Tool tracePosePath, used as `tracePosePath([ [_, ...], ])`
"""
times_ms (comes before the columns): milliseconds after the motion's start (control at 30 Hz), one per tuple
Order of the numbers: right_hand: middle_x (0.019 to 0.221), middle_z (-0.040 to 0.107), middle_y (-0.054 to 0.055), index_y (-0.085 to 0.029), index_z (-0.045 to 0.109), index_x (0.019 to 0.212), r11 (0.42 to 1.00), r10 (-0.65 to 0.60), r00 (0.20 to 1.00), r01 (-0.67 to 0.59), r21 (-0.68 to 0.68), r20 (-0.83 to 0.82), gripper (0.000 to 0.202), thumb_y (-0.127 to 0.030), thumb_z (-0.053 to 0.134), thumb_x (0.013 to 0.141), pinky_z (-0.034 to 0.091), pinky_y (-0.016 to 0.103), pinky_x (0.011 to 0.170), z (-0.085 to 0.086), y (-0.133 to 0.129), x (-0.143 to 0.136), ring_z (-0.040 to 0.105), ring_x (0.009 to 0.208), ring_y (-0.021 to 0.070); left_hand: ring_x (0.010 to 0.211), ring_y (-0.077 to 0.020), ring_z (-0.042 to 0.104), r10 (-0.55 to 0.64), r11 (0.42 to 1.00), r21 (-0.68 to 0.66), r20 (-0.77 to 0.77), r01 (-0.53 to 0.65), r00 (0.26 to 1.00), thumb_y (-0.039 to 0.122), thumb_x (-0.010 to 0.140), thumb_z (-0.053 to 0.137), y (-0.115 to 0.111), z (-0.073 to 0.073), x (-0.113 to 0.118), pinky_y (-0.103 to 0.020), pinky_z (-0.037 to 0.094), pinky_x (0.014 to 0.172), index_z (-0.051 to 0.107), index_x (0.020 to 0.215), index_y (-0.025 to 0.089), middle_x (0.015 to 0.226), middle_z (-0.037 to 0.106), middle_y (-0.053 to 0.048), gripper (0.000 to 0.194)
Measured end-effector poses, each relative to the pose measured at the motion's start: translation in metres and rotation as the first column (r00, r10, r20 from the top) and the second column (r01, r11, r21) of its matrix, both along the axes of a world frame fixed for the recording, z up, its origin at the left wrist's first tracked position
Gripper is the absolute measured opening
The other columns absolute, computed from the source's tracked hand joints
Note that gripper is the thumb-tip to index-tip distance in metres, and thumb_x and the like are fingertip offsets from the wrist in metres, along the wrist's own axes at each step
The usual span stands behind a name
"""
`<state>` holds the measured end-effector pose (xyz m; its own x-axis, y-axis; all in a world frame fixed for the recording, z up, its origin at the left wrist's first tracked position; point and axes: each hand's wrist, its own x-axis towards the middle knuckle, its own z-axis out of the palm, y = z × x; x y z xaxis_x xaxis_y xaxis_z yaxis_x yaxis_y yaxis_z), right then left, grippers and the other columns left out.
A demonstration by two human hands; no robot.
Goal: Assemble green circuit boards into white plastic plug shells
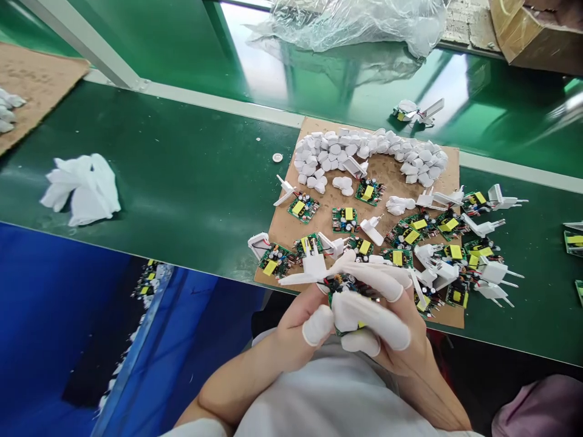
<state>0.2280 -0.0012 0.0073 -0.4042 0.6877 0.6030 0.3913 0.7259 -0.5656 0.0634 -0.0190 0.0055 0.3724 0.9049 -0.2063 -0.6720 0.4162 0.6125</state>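
Close to my body, both hands grip one green circuit board (338, 284) between them, with a white plug piece (314, 264) hanging off its left side. White finger covers sit on several fingers. My left hand (306, 318) closes on the board from the left, thumb bent in. From the right, my right hand (387, 315) wraps over the board and hides most of it. Just beyond my hands, more circuit boards (345, 218) with yellow transformers and white two-pin plugs (372, 229) lie on a cardboard sheet (285, 227).
White lumpy pieces (328, 152) form an arc along the cardboard's far edge. A white cloth or glove (84, 188) lies left on the green bench (191, 170). One board (405, 110) stands on the rear ledge. Plastic film (355, 27) and a box (537, 36) are behind.
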Motion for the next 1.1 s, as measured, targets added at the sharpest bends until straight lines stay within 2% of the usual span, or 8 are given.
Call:
tracePosePath([
  [67, 0.140, 0.066, 0.017, -0.025, 0.053, 0.153, 1.000, 0.021, 1.000, -0.021, -0.010, -0.022, 0.049, -0.038, 0.058, 0.106, 0.060, 0.050, 0.105, -0.002, 0.001, 0.001, 0.064, 0.129, 0.0316, 0.137, -0.0368, 0.063, -0.007, 0.998, 0.070, -0.033, 0.009, 0.999, 0.055, 0.090, 0.076, -0.002, -0.006, -0.002, -0.055, 0.045, 0.120, 0.081, 0.118, 0.024, 0.129, 0.078, -0.012, 0.042],
  [167, 0.140, 0.067, 0.016, -0.028, 0.044, 0.159, 0.996, 0.038, 0.998, -0.042, -0.073, -0.057, 0.057, -0.039, 0.059, 0.106, 0.060, 0.050, 0.104, -0.004, 0.002, 0.000, 0.064, 0.130, 0.0308, 0.139, -0.0358, 0.061, 0.012, 0.996, 0.087, -0.018, -0.010, 1.000, 0.050, 0.089, 0.079, -0.001, -0.011, -0.003, -0.053, 0.044, 0.120, 0.077, 0.127, 0.025, 0.133, 0.076, -0.012, 0.046],
  [333, 0.134, 0.071, 0.016, -0.027, 0.048, 0.154, 0.999, -0.006, 0.999, 0.005, -0.039, -0.037, 0.050, -0.042, 0.056, 0.107, 0.062, 0.049, 0.096, -0.011, 0.007, -0.006, 0.067, 0.123, 0.0307, 0.127, -0.0336, 0.069, -0.015, 0.993, -0.119, 0.028, 0.019, 1.000, 0.062, 0.081, 0.083, 0.008, -0.003, -0.001, -0.043, 0.057, 0.104, 0.073, 0.131, 0.024, 0.124, 0.078, -0.013, 0.063],
  [467, 0.129, 0.072, 0.016, -0.026, 0.048, 0.153, 1.000, -0.015, 1.000, 0.015, -0.024, -0.002, 0.047, -0.039, 0.055, 0.108, 0.062, 0.046, 0.091, -0.018, 0.014, -0.008, 0.068, 0.118, 0.0295, 0.108, -0.0266, 0.075, 0.051, 0.982, -0.181, -0.031, -0.056, 0.998, 0.048, 0.081, 0.088, 0.014, -0.005, -0.002, -0.032, 0.060, 0.087, 0.076, 0.121, 0.023, 0.111, 0.081, -0.009, 0.049],
  [600, 0.134, 0.069, 0.016, -0.028, 0.057, 0.146, 0.996, -0.047, 0.999, 0.047, 0.074, 0.000, 0.039, -0.032, 0.054, 0.108, 0.060, 0.047, 0.094, -0.022, 0.018, -0.008, 0.066, 0.121, 0.0295, 0.094, -0.0224, 0.076, 0.049, 0.981, -0.193, 0.068, -0.035, 0.997, 0.052, 0.084, 0.085, 0.016, -0.016, -0.007, -0.029, 0.060, 0.076, 0.079, 0.108, 0.021, 0.099, 0.082, -0.007, 0.039],
  [733, 0.132, 0.069, 0.017, -0.024, 0.054, 0.148, 0.997, -0.060, 0.997, 0.063, 0.053, -0.053, 0.042, -0.040, 0.050, 0.109, 0.060, 0.047, 0.095, -0.024, 0.015, -0.010, 0.067, 0.118, 0.0294, 0.070, -0.0103, 0.070, 0.067, 0.980, -0.193, 0.096, -0.048, 0.993, 0.040, 0.088, 0.085, 0.014, -0.018, -0.009, -0.017, 0.053, 0.062, 0.082, 0.100, 0.021, 0.086, 0.080, -0.001, 0.022],
  [900, 0.136, 0.065, 0.016, -0.028, 0.054, 0.149, 0.992, -0.078, 0.997, 0.074, 0.102, 0.030, 0.041, -0.032, 0.047, 0.109, 0.060, 0.045, 0.092, -0.026, 0.015, -0.008, 0.064, 0.121, 0.0297, 0.080, -0.0127, 0.074, 0.161, 0.958, -0.245, 0.036, -0.148, 0.986, 0.032, 0.083, 0.089, 0.013, -0.013, -0.003, -0.019, 0.055, 0.067, 0.083, 0.096, 0.025, 0.094, 0.083, 0.000, 0.015],
  [1100, 0.133, 0.063, 0.017, -0.028, 0.059, 0.148, 0.992, -0.107, 0.975, 0.091, 0.089, 0.193, 0.042, -0.032, 0.049, 0.107, 0.063, 0.046, 0.086, -0.018, 0.016, -0.004, 0.067, 0.111, 0.0307, 0.083, -0.0140, 0.076, 0.193, 0.938, -0.299, 0.027, -0.177, 0.981, 0.022, 0.086, 0.086, 0.012, -0.023, -0.001, -0.018, 0.057, 0.068, 0.084, 0.091, 0.023, 0.095, 0.084, -0.002, 0.006],
])
